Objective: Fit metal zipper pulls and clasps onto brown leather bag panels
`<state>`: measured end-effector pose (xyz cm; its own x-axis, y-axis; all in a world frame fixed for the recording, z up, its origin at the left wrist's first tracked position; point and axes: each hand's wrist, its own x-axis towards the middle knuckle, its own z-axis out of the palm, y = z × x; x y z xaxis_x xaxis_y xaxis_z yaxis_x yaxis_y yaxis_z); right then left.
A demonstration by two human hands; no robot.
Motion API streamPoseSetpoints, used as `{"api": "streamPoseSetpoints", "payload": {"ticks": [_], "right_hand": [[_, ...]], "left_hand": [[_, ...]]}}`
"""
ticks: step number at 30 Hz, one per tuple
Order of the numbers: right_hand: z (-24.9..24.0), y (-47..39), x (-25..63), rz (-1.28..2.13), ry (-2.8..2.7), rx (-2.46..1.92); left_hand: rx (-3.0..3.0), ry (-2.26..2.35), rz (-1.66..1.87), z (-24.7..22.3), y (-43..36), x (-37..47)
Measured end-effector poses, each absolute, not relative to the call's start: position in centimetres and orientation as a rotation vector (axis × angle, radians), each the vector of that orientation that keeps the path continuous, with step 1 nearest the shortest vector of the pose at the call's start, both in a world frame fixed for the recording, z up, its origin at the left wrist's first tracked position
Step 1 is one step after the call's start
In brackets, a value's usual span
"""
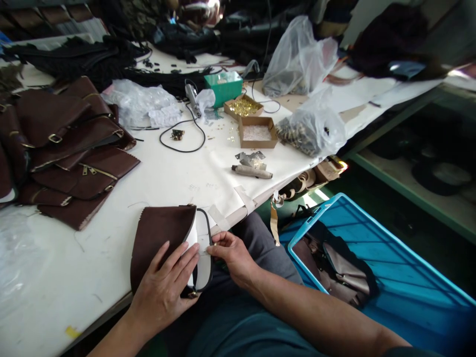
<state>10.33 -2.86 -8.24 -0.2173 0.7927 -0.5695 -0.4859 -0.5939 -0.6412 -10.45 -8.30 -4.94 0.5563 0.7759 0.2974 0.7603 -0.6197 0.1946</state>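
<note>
A dark brown leather bag (159, 233) lies at the table's front edge, its near side over my lap. Its mouth shows a white lining (192, 235) and a pale panel (203, 272) with a black edge. My left hand (167, 277) rests across the bag with fingers spread over the lining, its thumb by the near edge, holding it there. At the black edge, my right hand (230, 255) pinches with thumb and forefinger. Whatever sits between those fingertips is too small to make out. Beside the left thumb a small metal ring (192, 294) shows.
Brown leather bags (74, 144) are piled at left. Beyond lie a tray of gold bits (243, 106), a cardboard tray (258, 144), a wrapped bar (253, 172), a cable (182, 150) and plastic bags (312, 129). A blue crate (394, 238) holding bags stands at right.
</note>
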Motion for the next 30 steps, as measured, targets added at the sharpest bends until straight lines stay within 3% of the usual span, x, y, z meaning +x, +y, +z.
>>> {"api": "streamPoseSetpoints", "payload": {"ticks": [9, 12, 14, 19, 21, 25, 30], "right_hand": [[-9.2, -2.8, 10.6, 1.932, -0.493, -1.184], [-8.7, -1.8, 12.5, 1.998, -0.790, -1.249], [-7.4, 0.1, 14.8, 1.831, -1.174, -1.340], [-2.0, 10.6, 20.3, 0.749, -1.871, -1.554], [-0.7, 15.7, 21.1, 0.477, -2.047, -1.728], [-1.0, 22.8, 20.8, 0.475, -2.150, -1.903], [-2.9, 25.8, 20.1, 0.459, -2.211, -2.033]], "left_hand": [[2.808, 1.164, 0.807, -5.9, -6.9, -10.2], [2.750, 1.149, 0.932, -6.2, -6.5, -10.3], [2.716, 1.188, 0.969, -6.3, -6.5, -10.2], [2.650, 1.263, 0.994, -6.3, -7.1, -9.6], [2.622, 1.276, 1.026, -6.4, -7.2, -9.4], [2.591, 1.302, 1.004, -6.4, -7.3, -9.6], [2.634, 1.308, 0.868, -5.9, -7.4, -10.3]]}}
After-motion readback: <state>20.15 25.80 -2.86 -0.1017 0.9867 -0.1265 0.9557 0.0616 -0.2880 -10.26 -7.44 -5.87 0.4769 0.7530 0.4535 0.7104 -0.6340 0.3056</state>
